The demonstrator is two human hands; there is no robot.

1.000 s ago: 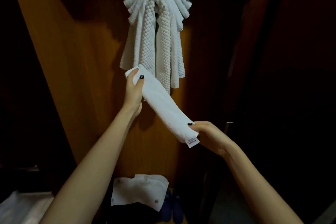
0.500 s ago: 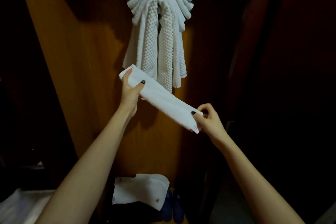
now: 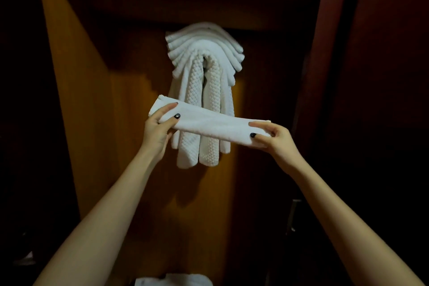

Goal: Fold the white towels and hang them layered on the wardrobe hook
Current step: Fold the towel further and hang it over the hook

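Head view: folded towel (image 3: pixel 213 126) at frame ctr, held level in front of hung towels (image 3: pixel 204 53). Left grip (image 3: pixel 160 127) pinches its left end, right grip (image 3: pixel 274 137) its right end. Best bet imo: keep taut, centre over stack top, drape evenly.

Both hands gripping folded towel (image 3: pixel 216 126), hung towels (image 3: pixel 205 72) behind, hook seemingly hidden

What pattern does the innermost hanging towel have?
The innermost towel shows a raised, white diamond-waffle weave; head view.
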